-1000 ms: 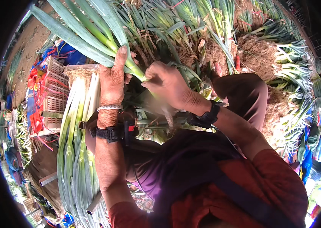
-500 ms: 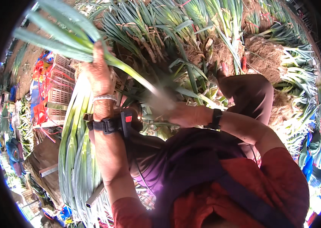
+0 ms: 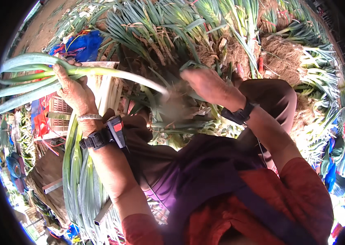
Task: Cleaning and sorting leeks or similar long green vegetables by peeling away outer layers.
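My left hand (image 3: 74, 92) is closed around a leek (image 3: 117, 74), gripping it where the green leaves meet the pale stem. Its long leaves fan out to the left, and the white stem points right toward a blurred, brownish root end. Right of that end, my right hand (image 3: 211, 85) is held apart from the stem with its fingers curled in. Dark green leaf shows by those fingertips, but what they hold is hidden. Under my left forearm lies a stack of leeks (image 3: 76, 163), leaves hanging toward me.
Bundles of leeks (image 3: 168, 24) with roots cover the ground ahead and to the right. Loose leaves lie between my knees. A plastic crate (image 3: 60, 105) with red ribbon stands at left, near a blue plastic bag (image 3: 83, 47). Metal bars (image 3: 103, 211) stick out beside the stack.
My left hand has moved left and slightly down, turning the leek closer to level. My right hand has moved up and right, away from the stem's root end.
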`<state>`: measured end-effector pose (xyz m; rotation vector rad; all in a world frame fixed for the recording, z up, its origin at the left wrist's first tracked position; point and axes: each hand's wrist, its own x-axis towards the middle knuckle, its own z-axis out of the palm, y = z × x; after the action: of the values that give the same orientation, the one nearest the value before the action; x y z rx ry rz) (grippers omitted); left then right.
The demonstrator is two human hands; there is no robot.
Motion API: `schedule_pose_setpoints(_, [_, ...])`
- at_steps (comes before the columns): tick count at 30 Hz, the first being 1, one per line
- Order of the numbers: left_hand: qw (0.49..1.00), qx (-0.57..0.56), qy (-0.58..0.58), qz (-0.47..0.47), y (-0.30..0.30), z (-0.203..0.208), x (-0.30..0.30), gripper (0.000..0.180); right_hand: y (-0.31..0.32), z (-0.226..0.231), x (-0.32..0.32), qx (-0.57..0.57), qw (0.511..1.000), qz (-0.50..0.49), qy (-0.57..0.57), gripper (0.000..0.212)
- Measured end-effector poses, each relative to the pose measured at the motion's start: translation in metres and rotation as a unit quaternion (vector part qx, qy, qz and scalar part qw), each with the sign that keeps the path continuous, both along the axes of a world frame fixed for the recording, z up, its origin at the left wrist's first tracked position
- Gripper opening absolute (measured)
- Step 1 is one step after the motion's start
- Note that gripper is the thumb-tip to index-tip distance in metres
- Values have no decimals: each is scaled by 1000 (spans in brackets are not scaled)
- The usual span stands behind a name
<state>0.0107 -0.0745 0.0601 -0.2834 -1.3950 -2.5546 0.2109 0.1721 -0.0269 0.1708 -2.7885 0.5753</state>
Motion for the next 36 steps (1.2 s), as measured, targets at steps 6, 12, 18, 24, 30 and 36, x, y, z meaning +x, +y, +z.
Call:
schedule_pose_setpoints(6, [999,-11,-2,-48,5,-8,1,37,-59,42,-33,-555,826,4,-99,18])
schedule_pose_setpoints(12, [980,133,-7,-151,11,-11,2,48,-67,30,-33,-487,873,-22,-23,15])
schedule_pose_setpoints(18, [914,299,-44,-271,-5,-26,-14,61,-79,20,-37,-296,954,3,54,10])
schedule_pose_setpoints(24, [886,319,2,-336,-4,-5,-7,68,-80,28,-47,-457,889,-9,5,9])
schedule_pose_setpoints(30, [898,328,-17,-291,-15,-23,-15,76,-88,19,-36,-219,965,20,142,22])
schedule_pose_setpoints(36, [923,324,-21,-206,6,0,0,76,-95,46,-35,-369,927,-2,71,12])
